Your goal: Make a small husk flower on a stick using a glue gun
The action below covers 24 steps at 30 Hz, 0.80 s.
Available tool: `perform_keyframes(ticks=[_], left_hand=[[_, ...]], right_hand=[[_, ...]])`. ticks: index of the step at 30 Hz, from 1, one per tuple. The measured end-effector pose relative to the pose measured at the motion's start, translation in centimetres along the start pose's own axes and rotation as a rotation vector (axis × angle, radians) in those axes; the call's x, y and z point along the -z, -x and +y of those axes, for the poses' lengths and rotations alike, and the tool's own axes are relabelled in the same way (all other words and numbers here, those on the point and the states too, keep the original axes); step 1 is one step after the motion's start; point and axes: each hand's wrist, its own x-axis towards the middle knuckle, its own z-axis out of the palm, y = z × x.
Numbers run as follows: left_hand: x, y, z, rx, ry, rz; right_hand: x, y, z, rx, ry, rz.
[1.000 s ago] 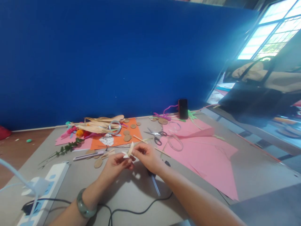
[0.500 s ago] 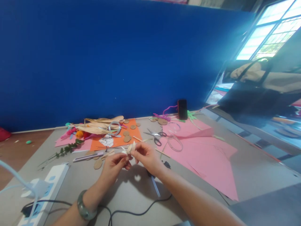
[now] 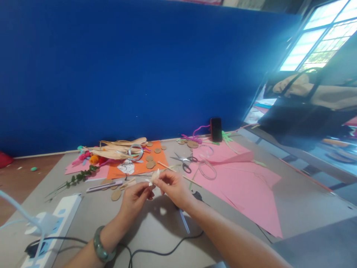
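My left hand [image 3: 135, 198] and my right hand [image 3: 173, 186] meet above the grey table [image 3: 156, 227]. Together they pinch a small cream leaf-shaped piece [image 3: 154, 176] between their fingertips. A green bangle [image 3: 100, 248] circles my left wrist. Just beyond my hands lie brown cardboard discs [image 3: 151, 163] on an orange sheet [image 3: 139, 165], and scissors [image 3: 184, 160] to the right.
Pink paper [image 3: 245, 186] covers the right of the table. A black phone [image 3: 216, 129] stands by the blue wall. A white power strip [image 3: 52, 223] and black cable [image 3: 156, 253] lie near me. Dried husks [image 3: 117, 149], pompoms, a green sprig [image 3: 78, 178] and a utility knife [image 3: 103, 185] sit left.
The cream piece has turned slightly between my fingertips, and both hands shifted a little. Nothing else moved.
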Motion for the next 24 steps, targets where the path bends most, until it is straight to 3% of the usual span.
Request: perform_keyframes(ticks=[16, 24], left_hand=[[0.3, 0.5, -1.1, -0.186, -0.239, -0.016], [0.2, 0.6, -1.3, -0.192, -0.306, -0.014]], right_hand=[[0.0, 0.1, -0.5, 0.007, 0.011, -0.038], [0.0, 0.1, -0.4, 0.052, 0.106, -0.011]])
